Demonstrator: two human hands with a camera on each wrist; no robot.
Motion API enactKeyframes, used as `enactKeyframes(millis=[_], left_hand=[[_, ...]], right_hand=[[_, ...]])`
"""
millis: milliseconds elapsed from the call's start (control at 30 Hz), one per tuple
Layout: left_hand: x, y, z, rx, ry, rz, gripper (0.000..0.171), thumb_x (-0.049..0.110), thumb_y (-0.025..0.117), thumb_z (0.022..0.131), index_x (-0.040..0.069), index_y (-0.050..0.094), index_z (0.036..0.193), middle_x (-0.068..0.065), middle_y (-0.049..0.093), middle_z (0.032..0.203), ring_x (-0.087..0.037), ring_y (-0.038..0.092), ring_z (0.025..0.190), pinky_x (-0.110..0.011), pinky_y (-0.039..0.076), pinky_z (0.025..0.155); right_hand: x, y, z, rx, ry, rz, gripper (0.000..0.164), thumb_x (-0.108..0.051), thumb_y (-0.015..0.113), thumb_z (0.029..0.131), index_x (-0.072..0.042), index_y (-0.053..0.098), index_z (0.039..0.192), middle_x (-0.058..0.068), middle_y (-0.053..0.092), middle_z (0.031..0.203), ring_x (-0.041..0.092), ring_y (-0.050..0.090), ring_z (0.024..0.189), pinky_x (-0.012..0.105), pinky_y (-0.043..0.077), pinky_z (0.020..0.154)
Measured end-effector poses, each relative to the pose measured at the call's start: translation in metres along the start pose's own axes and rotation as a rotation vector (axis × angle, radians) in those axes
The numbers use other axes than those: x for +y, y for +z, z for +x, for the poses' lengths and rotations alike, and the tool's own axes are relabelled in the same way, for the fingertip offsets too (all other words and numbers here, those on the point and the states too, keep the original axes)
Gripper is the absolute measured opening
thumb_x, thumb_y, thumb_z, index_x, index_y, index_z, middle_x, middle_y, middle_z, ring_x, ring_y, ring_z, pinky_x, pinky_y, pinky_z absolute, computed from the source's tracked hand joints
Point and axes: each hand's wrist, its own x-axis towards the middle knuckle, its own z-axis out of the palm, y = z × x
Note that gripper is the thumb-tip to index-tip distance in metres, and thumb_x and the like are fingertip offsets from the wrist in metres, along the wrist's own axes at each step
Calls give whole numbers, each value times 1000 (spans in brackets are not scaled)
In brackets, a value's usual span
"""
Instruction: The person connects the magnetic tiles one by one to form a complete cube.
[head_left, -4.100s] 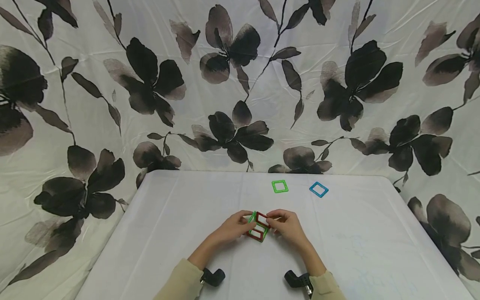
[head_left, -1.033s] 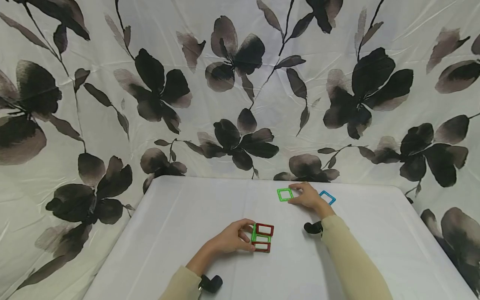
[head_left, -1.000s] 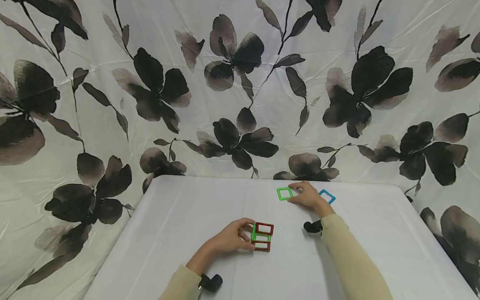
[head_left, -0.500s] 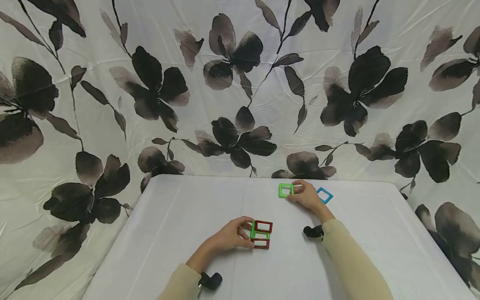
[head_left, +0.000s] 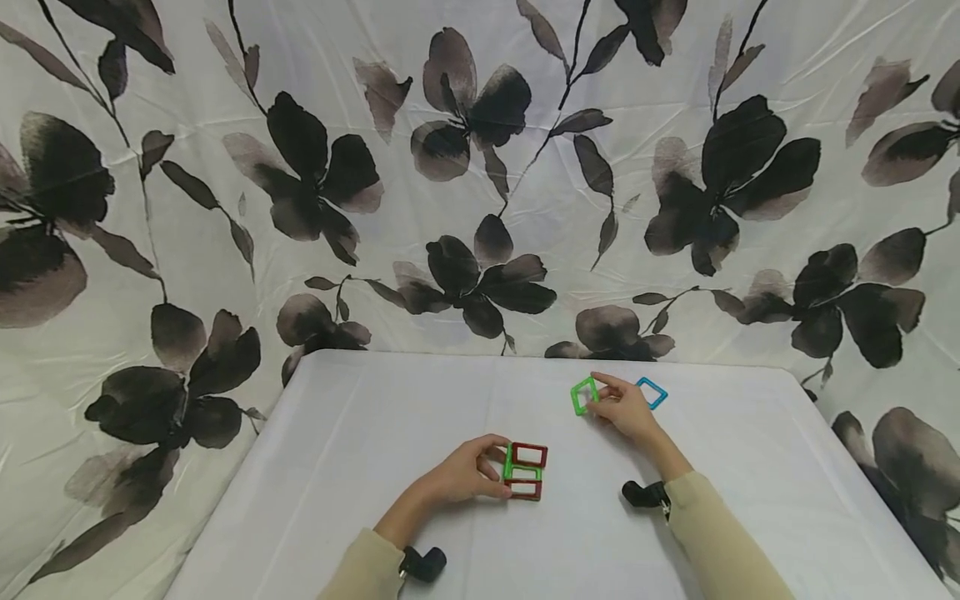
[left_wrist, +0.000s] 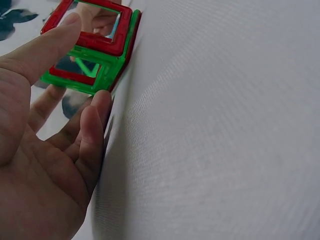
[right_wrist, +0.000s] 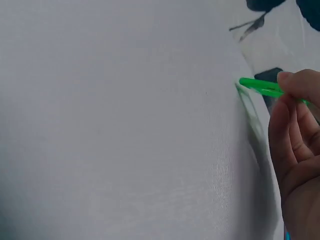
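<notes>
A small box built of red and green square magnetic tiles [head_left: 529, 454] stands on the table in the head view. My left hand [head_left: 459, 473] grips it from the left, thumb on the near side and fingers at the back. In the left wrist view the thumb lies across a red tile [left_wrist: 102, 43] of that box. Farther back to the right, my right hand [head_left: 628, 410] pinches a loose green square tile [head_left: 575, 402], tilted off the tabletop. The right wrist view shows this green tile [right_wrist: 262, 87] edge-on between thumb and fingers.
A blue square tile [head_left: 657, 393] lies flat behind my right hand, near the table's far edge. The white-covered table [head_left: 360, 408] ends at a floral cloth backdrop [head_left: 480, 167]. A black wrist camera [head_left: 424, 564] sits on each arm.
My right hand has gone from the box to the green tile, taken hold of it, lifted it and drawn it slightly nearer. The left hand stays on the box, which has turned slightly.
</notes>
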Motion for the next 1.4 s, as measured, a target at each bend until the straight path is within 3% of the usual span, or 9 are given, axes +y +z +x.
enactKeyframes(millis=[100,367,633,833,1000,1200,1400], left_hand=[[0,0,-1,2,6,-4,69,15,85,76,13,51,136,-3,60,113,-18,63,89,-31,52,73],[3,0,-2,5,13,-26,69,11,84,76,11,51,136,-7,60,114,-21,63,89,-30,51,71],[3,1,-1,5,-3,-10,69,12,85,76,11,51,136,-4,61,113,-19,63,88,-31,51,72],[3,0,1,7,-9,3,69,16,85,76,14,51,136,-2,60,113,-18,63,89,-33,52,72],[2,-1,1,9,-5,12,69,17,86,75,13,51,135,-3,60,114,-19,63,89,-32,52,72],[4,0,1,19,-14,8,68,15,86,75,11,51,133,-6,59,116,-21,62,90,-32,51,71],[11,3,-2,27,-17,4,66,9,83,77,9,50,134,-13,58,119,-30,61,94,-33,50,71]], right_hand=[[-6,3,-8,4,-33,16,67,0,75,83,4,43,143,13,61,95,17,65,71,35,56,61],[-27,15,-30,-30,-54,57,65,4,75,81,7,45,138,16,65,92,10,59,66,27,52,61],[-39,23,-54,42,-43,11,30,-4,78,81,6,65,106,10,66,87,13,60,68,28,51,58],[-47,24,-72,46,-91,-20,20,-11,77,84,1,70,98,13,69,83,19,63,67,40,54,61],[-69,35,-93,31,-99,12,21,-2,75,84,6,68,102,16,65,84,16,61,64,40,55,61],[-66,47,-101,7,-112,65,31,1,75,82,10,65,110,16,62,84,12,58,62,31,53,57],[-63,55,-109,-28,-73,95,45,7,73,82,12,57,124,17,61,90,11,59,71,19,49,62]])
